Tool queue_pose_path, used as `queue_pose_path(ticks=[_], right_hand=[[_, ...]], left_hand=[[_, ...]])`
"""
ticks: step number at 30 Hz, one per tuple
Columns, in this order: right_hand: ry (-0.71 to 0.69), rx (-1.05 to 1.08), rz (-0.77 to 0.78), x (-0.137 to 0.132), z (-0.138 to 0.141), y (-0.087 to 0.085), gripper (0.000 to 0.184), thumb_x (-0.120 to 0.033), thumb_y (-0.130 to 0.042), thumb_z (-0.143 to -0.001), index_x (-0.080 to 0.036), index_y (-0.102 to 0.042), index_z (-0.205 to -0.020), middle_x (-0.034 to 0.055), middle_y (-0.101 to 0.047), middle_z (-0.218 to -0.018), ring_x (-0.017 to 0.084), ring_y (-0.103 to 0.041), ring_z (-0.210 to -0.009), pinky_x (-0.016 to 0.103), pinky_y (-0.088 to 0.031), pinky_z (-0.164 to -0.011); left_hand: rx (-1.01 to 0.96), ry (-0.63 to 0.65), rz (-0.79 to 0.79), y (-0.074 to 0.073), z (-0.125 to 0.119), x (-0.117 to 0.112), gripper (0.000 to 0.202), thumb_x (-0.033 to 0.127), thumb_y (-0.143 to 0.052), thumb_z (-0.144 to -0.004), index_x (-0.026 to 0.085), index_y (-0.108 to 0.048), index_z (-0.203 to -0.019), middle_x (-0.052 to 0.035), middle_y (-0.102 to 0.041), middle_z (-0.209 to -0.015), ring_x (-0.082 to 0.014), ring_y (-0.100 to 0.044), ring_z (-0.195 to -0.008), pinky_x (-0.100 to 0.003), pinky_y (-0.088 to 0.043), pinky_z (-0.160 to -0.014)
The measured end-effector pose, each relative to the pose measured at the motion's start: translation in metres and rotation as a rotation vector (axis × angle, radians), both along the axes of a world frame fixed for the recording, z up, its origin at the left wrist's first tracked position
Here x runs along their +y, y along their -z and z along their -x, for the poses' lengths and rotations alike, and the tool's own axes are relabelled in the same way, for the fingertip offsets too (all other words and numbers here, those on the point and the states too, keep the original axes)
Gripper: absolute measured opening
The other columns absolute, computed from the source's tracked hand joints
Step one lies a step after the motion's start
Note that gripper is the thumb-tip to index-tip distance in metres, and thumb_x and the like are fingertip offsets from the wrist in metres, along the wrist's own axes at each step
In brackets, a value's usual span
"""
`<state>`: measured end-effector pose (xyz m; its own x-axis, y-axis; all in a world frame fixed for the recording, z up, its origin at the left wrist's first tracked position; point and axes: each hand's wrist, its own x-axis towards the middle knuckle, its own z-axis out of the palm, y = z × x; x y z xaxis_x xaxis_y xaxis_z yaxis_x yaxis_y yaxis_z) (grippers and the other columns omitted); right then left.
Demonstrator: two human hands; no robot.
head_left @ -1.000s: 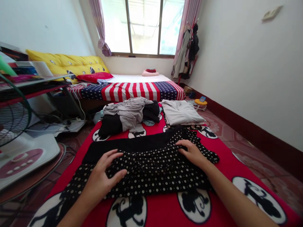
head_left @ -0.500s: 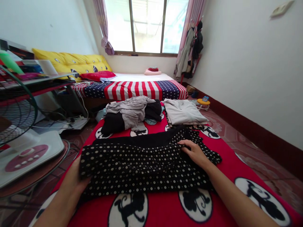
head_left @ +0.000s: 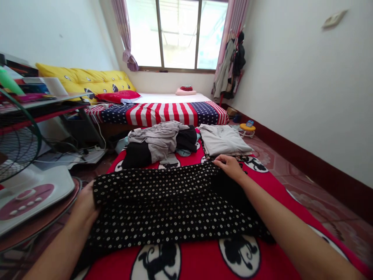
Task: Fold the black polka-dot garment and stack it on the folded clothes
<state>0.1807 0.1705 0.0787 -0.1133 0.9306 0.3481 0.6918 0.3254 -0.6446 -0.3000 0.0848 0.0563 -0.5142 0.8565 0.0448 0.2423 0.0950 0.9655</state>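
A black garment with small white dots stretches across the red blanket in front of me; its exact kind does not show. My left hand is closed on the garment's left end, fingers partly hidden behind the cloth. My right hand pinches its upper edge toward the right, lifting the cloth a little. Plain black fabric shows below my right wrist. Beyond the garment lie a loose heap of grey and black clothes and, to its right, a folded light grey garment.
A bed with a striped and starred cover stands under the window. At left are a cluttered desk and a fan with a white base. A yellow stool stands near the right wall; clothes hang in the corner.
My right hand has moved up and slightly left, raising the garment's upper edge. The dotted cloth now covers most of the black strip behind it. My left hand has shifted a little left and up.
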Motion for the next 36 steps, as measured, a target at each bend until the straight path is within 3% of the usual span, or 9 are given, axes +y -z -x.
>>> queue_pose_path(ticks=[4, 7, 10, 14, 18, 25, 28, 32, 36], right_hand=[[0.117, 0.134, -0.074, 0.011, -0.01, 0.025, 0.025, -0.039, -0.057, -0.08, -0.019, -0.068, -0.091, 0.0071, -0.072, -0.092, 0.022, -0.064, -0.085, 0.036, -0.048, -0.082], [0.268, 0.276, -0.152, 0.011, -0.033, 0.039, 0.027, -0.035, -0.051, -0.08, -0.017, -0.066, -0.093, 0.0097, -0.07, -0.096, 0.023, -0.064, -0.089, 0.039, -0.049, -0.085], [0.337, 0.304, -0.118, 0.009, -0.053, 0.043, 0.026, -0.025, -0.05, -0.074, -0.015, -0.067, -0.091, 0.0091, -0.07, -0.09, 0.022, -0.064, -0.082, 0.04, -0.05, -0.084], [0.166, 0.103, -0.111, 0.009, -0.055, 0.04, 0.042, -0.01, -0.048, -0.063, -0.019, -0.07, -0.097, 0.0086, -0.064, -0.106, 0.022, -0.061, -0.094, 0.037, -0.052, -0.081], [-0.046, -0.239, -0.191, 0.008, -0.044, 0.035, 0.052, -0.002, -0.049, -0.061, -0.024, -0.073, -0.101, 0.0083, -0.056, -0.123, 0.025, -0.049, -0.118, 0.042, -0.044, -0.1], [-0.235, -0.426, -0.218, 0.008, -0.059, 0.021, 0.033, -0.005, -0.045, -0.072, -0.02, -0.07, -0.086, 0.0047, -0.065, -0.118, 0.021, -0.046, -0.12, 0.041, -0.036, -0.107], [-0.103, -0.555, -0.16, 0.009, -0.064, 0.022, 0.027, -0.011, -0.046, -0.076, -0.019, -0.071, -0.08, 0.0056, -0.064, -0.117, 0.022, -0.048, -0.116, 0.038, -0.039, -0.103], [0.222, -0.73, 0.013, 0.005, -0.046, 0.027, 0.028, -0.016, -0.046, -0.079, -0.017, -0.074, -0.083, 0.011, -0.063, -0.121, 0.027, -0.053, -0.11, 0.04, -0.043, -0.093], [0.385, -0.732, -0.19, -0.012, 0.002, 0.019, 0.033, -0.008, -0.047, -0.076, -0.014, -0.07, -0.1, 0.0158, -0.054, -0.134, 0.031, -0.048, -0.122, 0.05, -0.034, -0.102]], left_hand=[[0.369, -0.107, 0.01, 0.008, -0.012, -0.001, 0.043, 0.031, -0.055, -0.075, 0.02, -0.053, -0.116, -0.0094, -0.061, -0.118, -0.0322, -0.06, -0.109, -0.05, -0.049, -0.096], [0.696, -0.012, -0.139, -0.002, -0.03, -0.01, 0.03, 0.031, -0.05, -0.082, 0.025, -0.058, -0.11, -0.0054, -0.056, -0.126, -0.0297, -0.053, -0.12, -0.048, -0.044, -0.104], [0.715, 0.17, -0.253, -0.013, -0.061, -0.011, 0.024, 0.033, -0.048, -0.086, 0.026, -0.062, -0.105, -0.0029, -0.063, -0.118, -0.0259, -0.057, -0.114, -0.043, -0.042, -0.105], [0.662, 0.482, -0.331, -0.009, -0.115, 0.005, 0.025, 0.032, -0.048, -0.089, 0.023, -0.066, -0.104, -0.0044, -0.067, -0.112, -0.0234, -0.06, -0.111, -0.039, -0.042, -0.104], [0.666, 0.738, -0.303, 0.013, -0.159, 0.02, 0.033, 0.032, -0.047, -0.092, 0.023, -0.062, -0.12, -0.0064, -0.06, -0.128, -0.0221, -0.055, -0.12, -0.04, -0.042, -0.107], [0.923, 0.765, -0.208, 0.043, -0.17, 0.015, 0.048, 0.04, -0.05, -0.091, 0.029, -0.048, -0.137, -0.0048, -0.042, -0.15, -0.0248, -0.039, -0.137, -0.053, -0.024, -0.116], [0.979, 0.771, -0.188, 0.043, -0.169, 0.011, 0.053, 0.047, -0.052, -0.09, 0.034, -0.043, -0.141, -0.0033, -0.037, -0.153, -0.027, -0.035, -0.139, -0.056, -0.022, -0.115], [1.021, 0.788, -0.158, 0.039, -0.171, 0.01, 0.057, 0.052, -0.054, -0.087, 0.039, -0.042, -0.141, -0.0028, -0.033, -0.155, -0.0295, -0.03, -0.141, -0.059, -0.02, -0.114], [1.027, 0.773, -0.133, 0.036, -0.174, 0.006, 0.057, 0.053, -0.057, -0.085, 0.039, -0.045, -0.139, -0.0041, -0.03, -0.156, -0.0293, -0.026, -0.143, -0.058, -0.017, -0.115]])
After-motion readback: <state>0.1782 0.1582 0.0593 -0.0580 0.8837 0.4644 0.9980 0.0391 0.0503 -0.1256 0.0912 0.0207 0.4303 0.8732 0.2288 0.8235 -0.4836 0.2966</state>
